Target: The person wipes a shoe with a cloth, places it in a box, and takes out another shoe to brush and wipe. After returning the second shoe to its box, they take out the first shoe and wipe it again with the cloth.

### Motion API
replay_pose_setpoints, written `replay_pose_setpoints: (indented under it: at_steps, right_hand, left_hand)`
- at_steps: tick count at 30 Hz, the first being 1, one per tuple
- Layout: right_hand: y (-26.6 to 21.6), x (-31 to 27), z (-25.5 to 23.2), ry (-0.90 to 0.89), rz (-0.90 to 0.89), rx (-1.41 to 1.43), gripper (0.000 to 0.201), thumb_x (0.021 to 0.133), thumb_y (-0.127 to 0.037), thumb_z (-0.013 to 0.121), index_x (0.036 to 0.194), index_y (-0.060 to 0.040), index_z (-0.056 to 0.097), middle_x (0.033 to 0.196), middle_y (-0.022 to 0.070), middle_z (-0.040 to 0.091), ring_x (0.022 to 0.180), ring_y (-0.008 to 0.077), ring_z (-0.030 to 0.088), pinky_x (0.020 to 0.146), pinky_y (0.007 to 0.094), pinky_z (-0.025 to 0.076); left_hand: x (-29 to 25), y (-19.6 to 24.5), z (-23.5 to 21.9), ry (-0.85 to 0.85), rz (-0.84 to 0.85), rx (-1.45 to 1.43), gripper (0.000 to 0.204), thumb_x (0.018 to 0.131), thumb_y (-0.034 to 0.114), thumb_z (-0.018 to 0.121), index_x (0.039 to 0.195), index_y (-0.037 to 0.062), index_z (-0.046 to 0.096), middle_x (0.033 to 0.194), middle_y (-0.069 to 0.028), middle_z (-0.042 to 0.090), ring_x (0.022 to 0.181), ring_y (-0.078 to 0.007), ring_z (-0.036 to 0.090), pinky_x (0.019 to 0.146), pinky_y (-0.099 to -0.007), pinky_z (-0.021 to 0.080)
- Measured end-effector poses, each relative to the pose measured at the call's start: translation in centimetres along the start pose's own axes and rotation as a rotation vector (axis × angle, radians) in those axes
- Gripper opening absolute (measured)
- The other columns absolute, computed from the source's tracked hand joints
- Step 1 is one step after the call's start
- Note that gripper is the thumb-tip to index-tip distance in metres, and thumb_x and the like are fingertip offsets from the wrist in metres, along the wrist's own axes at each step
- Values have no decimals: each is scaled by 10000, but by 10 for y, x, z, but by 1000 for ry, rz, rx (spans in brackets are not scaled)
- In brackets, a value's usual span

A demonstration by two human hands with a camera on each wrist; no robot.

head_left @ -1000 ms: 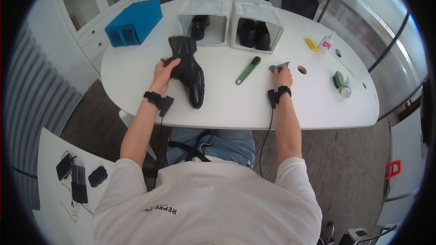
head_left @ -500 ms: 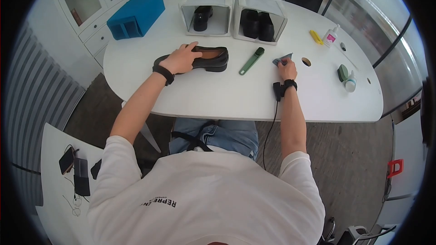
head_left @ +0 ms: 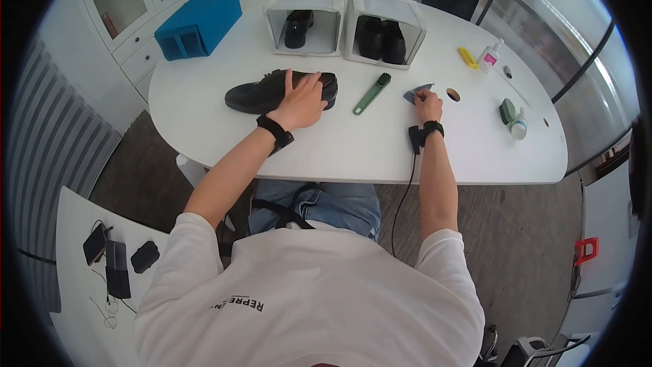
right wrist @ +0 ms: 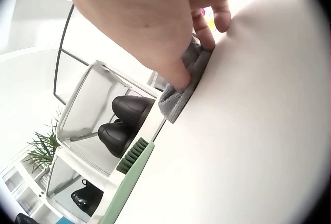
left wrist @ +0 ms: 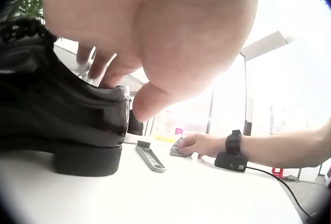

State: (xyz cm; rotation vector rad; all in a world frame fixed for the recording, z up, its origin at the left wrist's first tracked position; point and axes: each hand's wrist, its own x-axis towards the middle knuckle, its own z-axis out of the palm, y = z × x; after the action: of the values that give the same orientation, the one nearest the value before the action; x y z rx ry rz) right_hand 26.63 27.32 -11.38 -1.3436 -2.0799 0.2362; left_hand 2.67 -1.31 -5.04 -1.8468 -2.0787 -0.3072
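A black lace-up dress shoe (head_left: pixel 252 97) stands on its sole on the white table, toe pointing left. My left hand (head_left: pixel 303 104) is over its opening and heel end, fingers extended across the far side. In the left wrist view the thumb (left wrist: pixel 147 105) hangs just behind the heel counter, and the shoe's block heel (left wrist: pixel 88 160) is on the tabletop. To the right, my right hand (head_left: pixel 428 107) pinches a grey cloth (right wrist: pixel 173 102) against the table between thumb and fingers. Between the hands lies a green-handled brush (head_left: pixel 371 95), its bristles pointing away from me.
Two white shoe boxes (head_left: pixel 306 49) with clear windows stand open at the back, black shoes inside. A blue box (head_left: pixel 210 24) sits at the back left. At right are a yellow object (head_left: pixel 467 58), a pump bottle (head_left: pixel 488 58), a green brush (head_left: pixel 506 111) and a white bottle (head_left: pixel 519 128).
The shoe, earlier held with its toe toward me, was turned and set on the table, toe left. My left hand then slid right to its heel end. The right hand stays at the cloth.
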Motion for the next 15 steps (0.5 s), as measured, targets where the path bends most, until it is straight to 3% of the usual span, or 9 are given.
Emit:
replay_pose_setpoints:
  at_steps: [2,3,4,8,10,11,13,15]
  right_hand:
    - [-4,2,-5,-69,34,-19,211,773,-247,695,976,-189,706,1027,141,637,1011,367,565,876,448,483]
    - [-6,1,-6,-41,9,-54,205,776,-240,687,967,-169,707,1009,145,650,997,361,580,862,438,489]
    - [-5,0,-2,-13,-15,-87,200,779,-234,679,958,-148,709,991,150,663,983,354,595,849,428,495]
    - [-18,10,-6,-92,-10,-25,203,764,-235,684,931,-120,699,977,103,663,932,315,618,809,413,505]
    - [-35,12,-12,-298,79,140,213,787,-232,652,877,-46,700,841,96,685,825,232,658,737,337,502]
    - [-44,9,-9,-298,75,139,213,787,-232,652,877,-46,700,841,96,685,825,232,658,737,337,502]
    - [-66,4,0,-244,-22,625,254,782,-229,639,909,-14,687,803,94,682,746,186,632,713,309,485]
    - [-101,-12,-1,-255,-190,843,226,798,-213,617,867,-2,655,757,66,637,724,122,574,664,284,463]
  left_hand:
    - [5,-2,8,-92,-72,-221,396,867,153,565,1180,-70,469,1423,-206,300,1350,-326,310,1106,-623,82]
    - [4,-5,12,-51,-47,-187,421,844,69,555,1233,-36,433,1410,-184,317,1317,-303,361,1131,-567,83]
    - [3,-8,11,-53,-50,-184,421,844,69,555,1233,-36,433,1410,-184,317,1317,-303,361,1131,-567,83]
    - [8,-26,6,-102,27,-268,413,822,-48,524,1223,48,490,1419,-138,340,1316,-292,361,1135,-480,145]
    - [12,-31,7,-120,23,-319,422,822,-92,509,1204,88,520,1426,-114,351,1320,-275,360,1126,-450,177]
    - [13,-32,8,-121,8,-348,401,821,-93,511,1177,87,545,1434,-101,358,1319,-265,367,1115,-441,193]
    - [18,-37,9,-115,-10,-378,382,819,-95,513,1150,87,569,1443,-89,366,1318,-256,373,1104,-431,210]
    - [22,-42,16,-103,-16,-480,334,808,-71,545,1107,71,590,1448,-71,399,1299,-265,398,1085,-428,232]
